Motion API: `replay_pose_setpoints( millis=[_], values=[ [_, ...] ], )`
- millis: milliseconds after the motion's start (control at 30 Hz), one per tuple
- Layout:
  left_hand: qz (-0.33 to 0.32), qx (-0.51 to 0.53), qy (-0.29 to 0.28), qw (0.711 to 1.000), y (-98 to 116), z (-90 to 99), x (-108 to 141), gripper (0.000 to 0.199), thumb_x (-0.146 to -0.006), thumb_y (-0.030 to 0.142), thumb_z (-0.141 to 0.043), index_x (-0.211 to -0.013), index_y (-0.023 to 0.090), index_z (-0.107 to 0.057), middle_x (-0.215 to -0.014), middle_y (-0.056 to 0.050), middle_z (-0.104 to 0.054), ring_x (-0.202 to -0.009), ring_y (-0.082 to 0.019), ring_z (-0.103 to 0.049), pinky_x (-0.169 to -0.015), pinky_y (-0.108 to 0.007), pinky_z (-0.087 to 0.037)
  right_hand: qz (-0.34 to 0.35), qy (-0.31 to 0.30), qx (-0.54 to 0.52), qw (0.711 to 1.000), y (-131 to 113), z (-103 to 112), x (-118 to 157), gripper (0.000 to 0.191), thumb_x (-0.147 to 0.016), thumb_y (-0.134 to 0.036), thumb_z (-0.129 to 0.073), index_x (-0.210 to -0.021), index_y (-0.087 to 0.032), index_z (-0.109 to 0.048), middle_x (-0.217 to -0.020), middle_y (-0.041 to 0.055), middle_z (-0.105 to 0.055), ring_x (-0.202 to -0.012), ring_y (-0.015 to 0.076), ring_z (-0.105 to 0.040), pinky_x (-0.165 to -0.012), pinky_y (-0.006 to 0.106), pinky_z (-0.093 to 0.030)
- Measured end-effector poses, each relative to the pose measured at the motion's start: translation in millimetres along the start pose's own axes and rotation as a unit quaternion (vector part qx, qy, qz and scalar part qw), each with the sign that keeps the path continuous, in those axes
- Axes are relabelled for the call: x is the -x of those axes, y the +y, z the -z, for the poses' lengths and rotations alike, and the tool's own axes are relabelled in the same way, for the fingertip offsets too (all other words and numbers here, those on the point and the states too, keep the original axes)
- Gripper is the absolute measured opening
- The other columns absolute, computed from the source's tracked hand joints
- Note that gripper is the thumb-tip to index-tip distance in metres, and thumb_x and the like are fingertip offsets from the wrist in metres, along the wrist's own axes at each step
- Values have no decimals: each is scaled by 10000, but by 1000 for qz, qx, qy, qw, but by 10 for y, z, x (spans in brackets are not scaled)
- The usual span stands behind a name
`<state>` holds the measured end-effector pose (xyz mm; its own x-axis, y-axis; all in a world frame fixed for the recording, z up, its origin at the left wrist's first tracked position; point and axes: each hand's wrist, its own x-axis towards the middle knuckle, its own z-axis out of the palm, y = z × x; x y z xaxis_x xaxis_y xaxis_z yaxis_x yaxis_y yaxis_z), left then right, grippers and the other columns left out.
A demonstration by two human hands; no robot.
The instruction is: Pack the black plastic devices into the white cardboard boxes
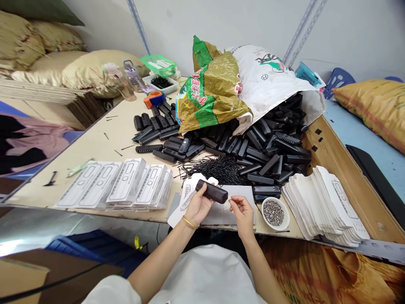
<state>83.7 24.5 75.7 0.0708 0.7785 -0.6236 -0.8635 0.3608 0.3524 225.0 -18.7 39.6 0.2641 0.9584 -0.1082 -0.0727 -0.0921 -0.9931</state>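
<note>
In my left hand [199, 207] is a black oblong plastic case [212, 191], tilted, its right end toward my other hand. My fingers wrap round its left part. Close to that right end, my right hand [243, 213] has thumb and forefinger pinched together; whatever they hold is too small to make out. Beneath both hands lies a grey mat [209, 217], with a printed white card [186, 198] at its left. Just beyond is a heap of thin black strips [218, 169]. A white bowl [287, 219] of small shiny metal pieces stands right of my right hand.
Many black cases [265, 147] spill from a white sack [262, 84] beside a gold-green bag [215, 93]. Printed cards stand stacked at right [325, 207]; clear-wrapped printed packs [126, 181] line the left. Bottles [133, 76] and orange-blue tape rolls [154, 99] sit farther back.
</note>
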Motion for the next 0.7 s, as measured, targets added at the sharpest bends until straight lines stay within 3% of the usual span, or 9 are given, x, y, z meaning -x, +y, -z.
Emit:
replay_pose_setpoints(
  millis=[267,467,600,700],
  values=[
    [-16,-3,-8,1000,-51,10,38,71,-878,119,-517,-910,130,-579,-885,-79,-675,-848,-180,-677,-856,-387,-553,109,13,72,991,7,-9,7,122,-775,-301,-641,-719,-193,-654,-746,21,-628,-729,160,-568,-694,297,-461],
    [-43,-10,-15,999,-135,39,39,82,-883,131,-525,-960,157,-536,-937,-90,-679,-889,-192,-677,-861,-411,-546,127,36,49,990,69,-34,4,102,-765,-278,-655,-707,-193,-659,-716,14,-627,-686,157,-568,-659,297,-461],
    [-78,-26,-48,996,-202,80,73,240,-805,200,-665,-1008,182,-539,-939,-56,-675,-925,-191,-666,-933,-442,-503,152,64,52,985,132,-49,47,107,-781,-287,-647,-729,-195,-663,-733,25,-636,-710,166,-582,-683,316,-475],
    [-109,-49,-69,990,-227,112,87,351,-741,243,-736,-1027,207,-537,-949,-35,-671,-981,-205,-654,-948,-447,-485,135,57,54,988,162,-43,99,132,-790,-311,-633,-743,-190,-658,-755,36,-642,-738,174,-597,-686,320,-491]
  ],
)
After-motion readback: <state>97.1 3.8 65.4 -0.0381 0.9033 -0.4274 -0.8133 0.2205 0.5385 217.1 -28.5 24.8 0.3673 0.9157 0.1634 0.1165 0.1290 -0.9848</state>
